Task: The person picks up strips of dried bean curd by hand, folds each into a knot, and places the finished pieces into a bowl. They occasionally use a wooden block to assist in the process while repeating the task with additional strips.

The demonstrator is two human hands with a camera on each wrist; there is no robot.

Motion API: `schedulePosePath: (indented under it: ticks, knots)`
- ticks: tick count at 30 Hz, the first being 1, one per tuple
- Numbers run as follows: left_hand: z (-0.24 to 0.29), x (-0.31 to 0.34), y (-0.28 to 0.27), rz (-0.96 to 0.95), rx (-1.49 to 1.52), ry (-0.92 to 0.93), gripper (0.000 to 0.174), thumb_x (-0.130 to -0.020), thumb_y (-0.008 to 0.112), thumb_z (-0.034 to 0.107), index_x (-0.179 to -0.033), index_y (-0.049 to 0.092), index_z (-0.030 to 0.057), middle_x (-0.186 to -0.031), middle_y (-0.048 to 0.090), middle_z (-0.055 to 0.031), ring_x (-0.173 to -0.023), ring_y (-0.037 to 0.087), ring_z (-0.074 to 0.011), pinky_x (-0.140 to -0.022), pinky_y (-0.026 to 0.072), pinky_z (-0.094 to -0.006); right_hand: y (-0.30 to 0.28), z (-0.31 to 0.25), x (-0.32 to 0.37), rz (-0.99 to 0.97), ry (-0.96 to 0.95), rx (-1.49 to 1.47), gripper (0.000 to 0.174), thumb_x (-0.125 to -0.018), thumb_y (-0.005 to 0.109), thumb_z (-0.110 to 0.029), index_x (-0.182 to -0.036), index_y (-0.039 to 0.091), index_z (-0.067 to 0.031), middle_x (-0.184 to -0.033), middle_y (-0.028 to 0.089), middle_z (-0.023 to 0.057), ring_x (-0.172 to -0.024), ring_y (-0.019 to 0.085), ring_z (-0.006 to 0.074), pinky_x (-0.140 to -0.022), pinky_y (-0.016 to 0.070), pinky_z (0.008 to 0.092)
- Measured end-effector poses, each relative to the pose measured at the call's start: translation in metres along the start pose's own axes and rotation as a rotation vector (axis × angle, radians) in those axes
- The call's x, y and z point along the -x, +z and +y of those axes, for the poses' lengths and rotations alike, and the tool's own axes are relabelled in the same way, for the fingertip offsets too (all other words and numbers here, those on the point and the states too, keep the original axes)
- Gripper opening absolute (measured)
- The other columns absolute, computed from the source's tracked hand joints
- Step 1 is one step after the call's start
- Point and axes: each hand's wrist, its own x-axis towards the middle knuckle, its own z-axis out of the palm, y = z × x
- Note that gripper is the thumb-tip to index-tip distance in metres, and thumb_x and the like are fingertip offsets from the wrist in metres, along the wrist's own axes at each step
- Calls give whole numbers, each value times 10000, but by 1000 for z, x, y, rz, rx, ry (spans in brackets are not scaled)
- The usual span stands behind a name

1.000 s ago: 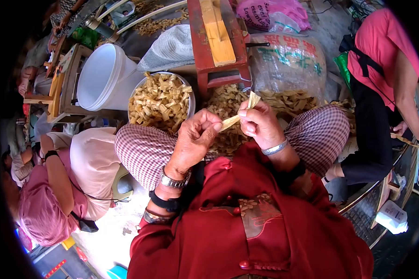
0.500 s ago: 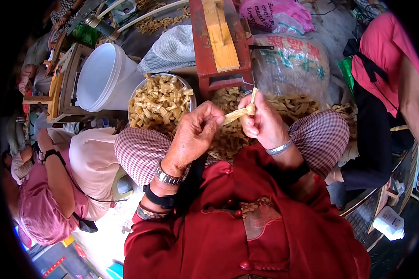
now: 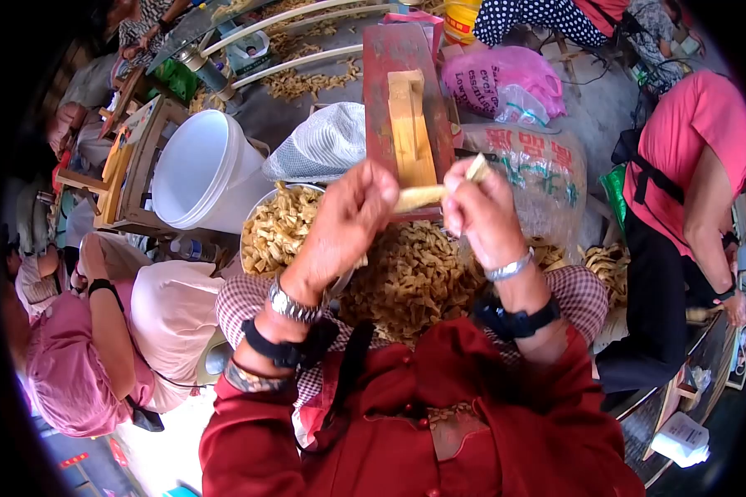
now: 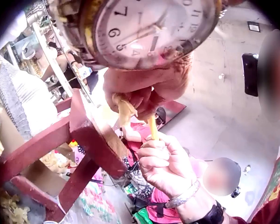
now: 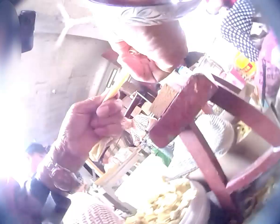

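A flat yellowish strip (image 3: 419, 197) stretches nearly level between both hands, in front of the near end of a red wooden bench (image 3: 381, 58). My left hand (image 3: 350, 217) pinches its left part between thumb and fingers. My right hand (image 3: 482, 207) grips the other part, with a short end poking up above the fingers. In the left wrist view, a loose strip end (image 4: 126, 112) hangs out of the left hand. The right wrist view shows the strip (image 5: 116, 85) taut between the two hands. Beneath them lies a heap of tan folded pieces (image 3: 419, 273).
A wooden block (image 3: 410, 132) sits on the bench. To the left are a bowl of similar pieces (image 3: 278, 232) and a white bucket (image 3: 195, 170). A clear printed sack (image 3: 530, 182) lies at right. People sit on both sides, the right one in pink (image 3: 692, 157).
Both hands have risen and moved forward toward the bench end, holding the strip. The bend seen near the right hand is now drawn straighter. The head view has tilted, showing more beyond the bench.
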Motion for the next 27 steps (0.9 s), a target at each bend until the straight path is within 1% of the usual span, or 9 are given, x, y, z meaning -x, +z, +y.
schedulePosePath:
  ticks: [6, 9, 14, 17, 20, 21, 23, 25, 27]
  knots:
    - [6, -53, -13, -15, -25, 129, 76, -921, 530, 103, -886, 485, 54, -727, 463, 56, -619, 418, -16, -548, 346, -170, -7, -26, -47, -57, -12, 31, 69, -868, 558, -118, -874, 534, -53, -677, 544, 17, -515, 491, 74, -441, 382, 196]
    - [1, -67, -19, -24, -56, 131, 61, -911, 538, 82, -881, 493, 53, -743, 485, 52, -631, 438, -18, -566, 370, -173, -10, -26, -57, -73, 28, 99, 111, -878, 569, -172, -922, 507, -91, -708, 521, 5, -548, 468, 69, -464, 353, 190]
    - [-12, -80, -21, 2, -138, 189, 58, -904, 534, 60, -860, 498, 47, -740, 490, 46, -639, 445, -25, -574, 381, -186, -16, -16, -68, -46, 17, 65, 64, -848, 582, -99, -876, 541, -58, -681, 550, 18, -520, 502, 72, -428, 377, 192]
    - [-39, -96, -19, 54, -214, 323, 69, -863, 532, 54, -801, 508, 35, -697, 515, 25, -617, 470, -71, -568, 414, -235, -23, -4, -73, -31, 16, 147, 63, -839, 588, -79, -868, 540, -50, -666, 546, 19, -486, 491, 73, -397, 359, 196]
    - [-45, -95, -24, 223, -622, 392, 54, -856, 520, 48, -806, 517, 26, -694, 533, 8, -612, 489, -104, -576, 426, -254, -29, 2, -70, 2, -9, 222, 55, -841, 585, -57, -870, 542, -39, -648, 549, 22, -458, 492, 70, -364, 350, 195]
    - [-45, -94, -33, 184, -513, 232, 54, -859, 502, 41, -811, 525, 32, -689, 538, 12, -613, 497, -94, -571, 428, -246, -33, -1, -64, 0, 12, 228, 61, -851, 581, -70, -882, 539, -40, -657, 550, 24, -464, 494, 69, -365, 347, 191]
    - [-48, -85, -40, 98, -167, 144, 46, -869, 502, 54, -827, 521, 52, -680, 522, 21, -595, 471, -69, -534, 397, -223, -40, -7, -45, -3, 55, 239, 77, -871, 574, -95, -908, 534, -41, -677, 552, 28, -474, 497, 68, -366, 341, 184]
    - [-27, -64, -34, -10, -67, 19, 49, -903, 507, 81, -855, 509, 70, -681, 498, 24, -564, 411, -40, -494, 330, -191, -43, -10, -22, -176, 119, 281, 178, -901, 580, -190, -981, 530, -38, -656, 578, 35, -436, 500, 58, -352, 355, 161]
    - [-12, -50, -28, -92, 3, -45, 58, -925, 509, 112, -874, 502, 83, -680, 485, 29, -541, 372, -22, -470, 280, -171, -37, -19, -4, -309, 252, 442, 283, -884, 610, -301, -895, 544, -26, -637, 589, 49, -428, 517, 70, -347, 374, 184]
